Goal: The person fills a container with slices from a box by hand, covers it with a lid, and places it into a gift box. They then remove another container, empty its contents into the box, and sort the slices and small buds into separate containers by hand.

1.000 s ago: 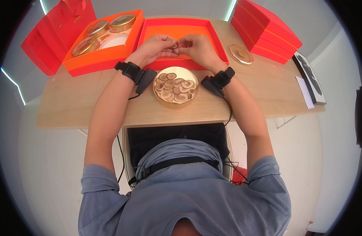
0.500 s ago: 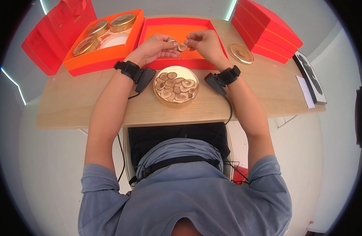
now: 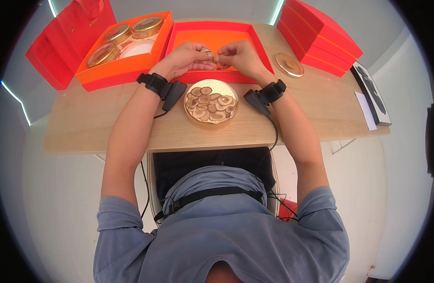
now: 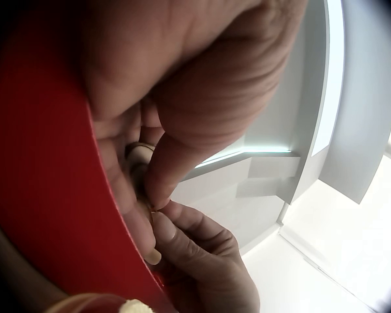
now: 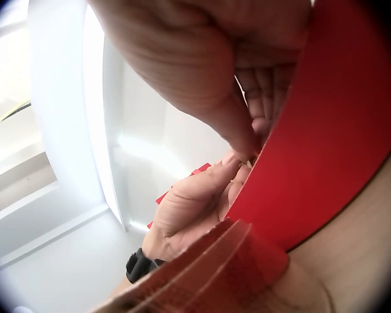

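Over the open red box (image 3: 212, 32), my left hand (image 3: 188, 59) holds a few thin brown-edged slices (image 4: 141, 155) between thumb and fingers. My right hand (image 3: 244, 59) meets it from the other side, thumb and forefinger pinched at the edge of a slice by the left fingertips. In the right wrist view the box wall (image 5: 332, 124) hides part of both hands. Nearer my body stands a round gold tin (image 3: 208, 126), with many flat, round, dried-looking slices (image 3: 212, 106) spread over its patterned gold inside.
At the left, an orange-lined box (image 3: 127, 67) holds three lidded round tins (image 3: 147, 27) and a round white recess. Behind it stands a red bag (image 3: 68, 45). A clear gold-rimmed lid (image 3: 289, 64), stacked red boxes (image 3: 316, 40) and white paper (image 3: 365, 111) lie at the right.
My right hand drew away to the right from the left fingers, showing a slice there, then came back to pinch at it. The left hand and the tin hardly moved.
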Available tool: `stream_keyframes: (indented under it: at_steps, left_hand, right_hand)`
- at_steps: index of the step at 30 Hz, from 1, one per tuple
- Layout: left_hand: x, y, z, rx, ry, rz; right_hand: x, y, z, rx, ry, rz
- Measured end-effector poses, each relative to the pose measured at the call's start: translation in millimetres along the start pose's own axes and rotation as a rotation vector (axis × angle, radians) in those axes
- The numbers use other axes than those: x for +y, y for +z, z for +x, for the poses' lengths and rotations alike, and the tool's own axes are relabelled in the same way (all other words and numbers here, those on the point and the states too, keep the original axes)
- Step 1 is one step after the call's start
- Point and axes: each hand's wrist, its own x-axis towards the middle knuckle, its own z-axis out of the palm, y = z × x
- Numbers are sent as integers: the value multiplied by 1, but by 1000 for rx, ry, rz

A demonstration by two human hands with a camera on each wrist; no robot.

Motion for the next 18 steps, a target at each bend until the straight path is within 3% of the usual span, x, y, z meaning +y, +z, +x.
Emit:
stream_keyframes:
  at_steps: [4, 7, 10, 18]
  left_hand:
    - [-1, -1, 1, -13, 4, 6]
    - [-4, -2, 4, 27, 0, 6]
    - [-5, -3, 6, 41, -4, 9]
    - [-3, -1, 3, 45, -21, 62]
  right_hand:
    - [2, -1, 1, 6, 26, -76]
    - [9, -9, 3, -10, -53, -339]
    - [17, -11, 10, -200, -35, -428]
    - [20, -11, 14, -294, 24, -333]
